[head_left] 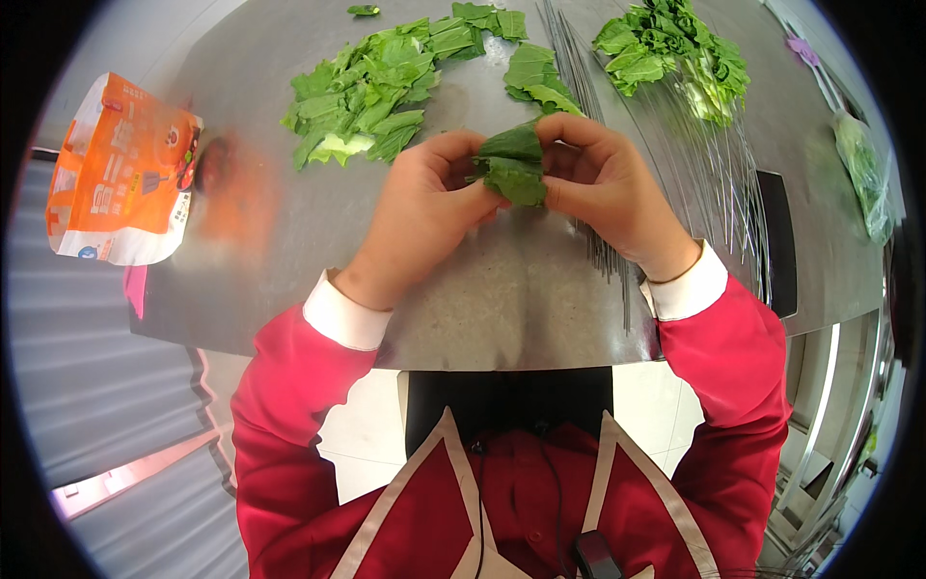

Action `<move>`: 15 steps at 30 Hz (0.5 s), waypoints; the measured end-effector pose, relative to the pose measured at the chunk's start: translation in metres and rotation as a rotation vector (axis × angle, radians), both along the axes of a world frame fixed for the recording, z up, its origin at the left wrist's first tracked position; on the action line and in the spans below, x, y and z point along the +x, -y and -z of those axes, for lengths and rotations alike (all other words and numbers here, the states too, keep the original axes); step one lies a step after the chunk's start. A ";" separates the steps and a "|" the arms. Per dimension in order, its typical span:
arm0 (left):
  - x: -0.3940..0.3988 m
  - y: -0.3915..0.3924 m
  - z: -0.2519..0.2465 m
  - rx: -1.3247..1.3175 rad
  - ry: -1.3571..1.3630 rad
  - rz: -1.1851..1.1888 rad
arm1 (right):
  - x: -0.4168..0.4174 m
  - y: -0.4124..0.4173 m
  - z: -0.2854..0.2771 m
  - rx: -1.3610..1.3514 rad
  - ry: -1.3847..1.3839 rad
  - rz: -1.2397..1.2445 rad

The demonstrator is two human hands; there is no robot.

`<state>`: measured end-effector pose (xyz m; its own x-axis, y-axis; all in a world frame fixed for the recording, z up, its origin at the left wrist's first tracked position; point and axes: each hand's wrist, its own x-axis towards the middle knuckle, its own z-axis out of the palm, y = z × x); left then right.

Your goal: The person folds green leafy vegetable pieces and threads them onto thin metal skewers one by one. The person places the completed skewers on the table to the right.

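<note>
Between my hands is a folded green leaf piece (515, 166). My left hand (434, 203) pinches its left side with thumb and fingers, and my right hand (604, 184) pinches its right side. Beyond my left hand lies a spread pile of torn leaf pieces (362, 94) on the metal table (463, 304). More leaf pieces (534, 72) lie just past my hands. Thin metal skewers (579, 72) run lengthwise beyond and beneath my right hand.
An orange and white printed bag (137, 170) stands at the left. At the upper right, leafy greens (676, 54) rest by more thin skewers (723, 174). A black flat object (780, 239) lies right of these. A clear plastic bag of greens (861, 174) is at the far right edge.
</note>
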<state>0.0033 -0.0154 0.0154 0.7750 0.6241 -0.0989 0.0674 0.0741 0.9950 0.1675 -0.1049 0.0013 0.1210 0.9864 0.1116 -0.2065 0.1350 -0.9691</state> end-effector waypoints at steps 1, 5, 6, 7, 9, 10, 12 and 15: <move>0.000 0.000 -0.001 -0.052 -0.006 0.013 | 0.001 0.000 0.000 0.005 0.008 -0.002; 0.001 0.000 0.000 -0.172 0.044 0.028 | 0.001 -0.001 0.002 0.017 0.033 0.001; 0.000 0.000 0.000 -0.196 0.061 0.027 | 0.002 -0.001 0.002 0.008 0.039 0.002; 0.000 0.000 0.001 -0.220 0.079 0.026 | 0.002 -0.001 0.002 0.000 0.045 0.003; 0.002 0.001 0.002 -0.144 0.119 0.054 | 0.002 0.000 -0.003 -0.041 0.029 0.017; 0.003 0.002 0.003 -0.105 0.139 0.067 | 0.002 0.000 -0.004 -0.063 0.021 0.024; 0.006 0.006 0.004 0.007 0.154 0.007 | 0.003 0.000 -0.003 -0.061 -0.004 0.007; 0.006 0.005 0.006 0.053 0.148 -0.011 | 0.005 0.000 -0.004 -0.093 -0.011 -0.009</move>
<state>0.0091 -0.0204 0.0096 0.7721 0.6336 0.0492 -0.0811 0.0215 0.9965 0.1726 -0.1047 0.0057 0.1125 0.9935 0.0184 -0.2177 0.0428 -0.9751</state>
